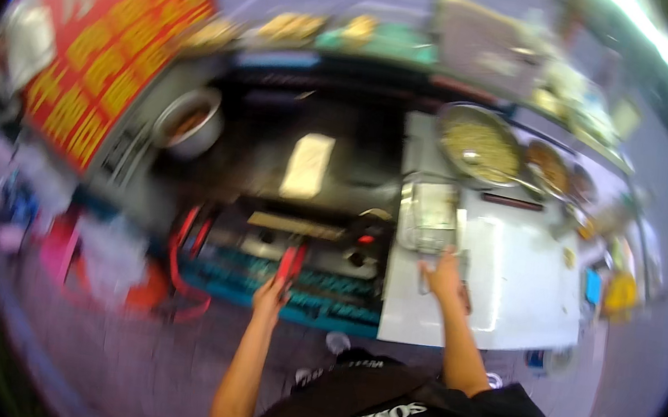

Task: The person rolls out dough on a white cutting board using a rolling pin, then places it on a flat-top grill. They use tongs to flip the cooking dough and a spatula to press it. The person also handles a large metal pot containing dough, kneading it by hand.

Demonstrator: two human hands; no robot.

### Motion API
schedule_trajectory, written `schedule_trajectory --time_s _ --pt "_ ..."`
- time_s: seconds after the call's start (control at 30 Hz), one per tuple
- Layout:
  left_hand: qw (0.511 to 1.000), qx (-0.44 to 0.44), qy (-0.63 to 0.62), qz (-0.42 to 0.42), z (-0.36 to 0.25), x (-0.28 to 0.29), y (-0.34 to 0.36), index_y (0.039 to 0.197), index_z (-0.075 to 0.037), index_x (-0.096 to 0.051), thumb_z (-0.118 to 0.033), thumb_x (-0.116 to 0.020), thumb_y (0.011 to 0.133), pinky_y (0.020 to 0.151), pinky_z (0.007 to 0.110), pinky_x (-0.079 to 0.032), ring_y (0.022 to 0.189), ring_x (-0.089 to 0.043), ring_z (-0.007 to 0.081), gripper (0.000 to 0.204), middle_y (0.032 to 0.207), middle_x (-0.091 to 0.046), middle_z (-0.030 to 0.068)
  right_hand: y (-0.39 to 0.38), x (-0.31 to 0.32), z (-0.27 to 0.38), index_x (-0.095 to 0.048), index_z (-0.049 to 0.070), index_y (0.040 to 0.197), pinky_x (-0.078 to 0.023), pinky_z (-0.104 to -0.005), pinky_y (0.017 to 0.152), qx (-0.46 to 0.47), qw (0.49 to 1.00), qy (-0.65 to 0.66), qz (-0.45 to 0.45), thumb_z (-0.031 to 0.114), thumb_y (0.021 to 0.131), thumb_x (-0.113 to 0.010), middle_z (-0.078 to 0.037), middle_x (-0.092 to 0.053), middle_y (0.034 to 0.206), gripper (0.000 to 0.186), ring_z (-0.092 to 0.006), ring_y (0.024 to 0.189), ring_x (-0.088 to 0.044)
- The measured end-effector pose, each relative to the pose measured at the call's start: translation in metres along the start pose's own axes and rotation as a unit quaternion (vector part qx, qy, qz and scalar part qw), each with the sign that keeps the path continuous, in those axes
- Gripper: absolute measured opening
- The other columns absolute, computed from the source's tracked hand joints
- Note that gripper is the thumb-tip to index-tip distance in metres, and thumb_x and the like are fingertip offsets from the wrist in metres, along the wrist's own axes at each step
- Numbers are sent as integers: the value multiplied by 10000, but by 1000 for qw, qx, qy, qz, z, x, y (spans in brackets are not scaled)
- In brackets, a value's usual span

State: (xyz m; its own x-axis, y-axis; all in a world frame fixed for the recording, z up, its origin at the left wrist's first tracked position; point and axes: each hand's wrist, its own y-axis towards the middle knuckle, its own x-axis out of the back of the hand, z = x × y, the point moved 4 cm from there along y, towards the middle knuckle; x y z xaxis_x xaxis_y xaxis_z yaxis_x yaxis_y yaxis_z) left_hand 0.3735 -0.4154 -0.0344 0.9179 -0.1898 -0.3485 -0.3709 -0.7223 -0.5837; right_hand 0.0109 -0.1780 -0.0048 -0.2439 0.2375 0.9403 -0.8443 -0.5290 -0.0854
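My left hand (269, 292) is closed round the red handle of a wide-bladed scraper (296, 226), held over the front edge of a dark griddle (237, 115). A pale rectangular piece of flat dough (307, 166) lies on the griddle, beyond the blade and apart from it. My right hand (444, 279) is over the white worktop (521, 267) with thumb and fingers apart, at the near end of a metal tray (407, 225). Something pale lies in the tray. Whether my fingertips touch the tray I cannot tell. A dark reddish object, blurred, lies partly under that hand.
A pot of brown sauce (189, 122) stands left of the griddle. At the worktop's back are a large bowl of pale shreds (481, 147) and smaller bowls of food. Food trays (293, 27) line the far shelf. A red sign (122, 44) stands at left.
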Motion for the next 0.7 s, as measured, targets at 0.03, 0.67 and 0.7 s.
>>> schedule_trajectory --time_s 0.03,0.67,0.7 --pt "1000 -1 10 -15 -5 1 4 1264 -60 -591 -166 -626 921 582 241 -500 785 -640 132 361 974 -674 57 -10 7 -1 -243 -41 1445 -343 -409 1075 47 998 7 -38 416 847 -652 -272 -416 1388 857 -392 1299 -402" --pt "708 -396 584 43 -160 -132 120 1291 6 -519 -216 -574 899 1017 422 -389 1197 -484 393 454 1290 -534 216 -115 48 22 -656 28 1052 -505 -360 648 80 983 142 90 83 778 -666 -123 -674 924 280 -256 657 -638" --pt "673 -421 606 59 -164 -145 149 1322 -9 -496 -213 -556 911 1076 440 -334 1289 -407 389 462 1375 -474 196 -118 50 26 -658 3 1050 -507 -334 623 74 984 140 81 59 760 -674 -140 -681 907 296 -248 654 -630"
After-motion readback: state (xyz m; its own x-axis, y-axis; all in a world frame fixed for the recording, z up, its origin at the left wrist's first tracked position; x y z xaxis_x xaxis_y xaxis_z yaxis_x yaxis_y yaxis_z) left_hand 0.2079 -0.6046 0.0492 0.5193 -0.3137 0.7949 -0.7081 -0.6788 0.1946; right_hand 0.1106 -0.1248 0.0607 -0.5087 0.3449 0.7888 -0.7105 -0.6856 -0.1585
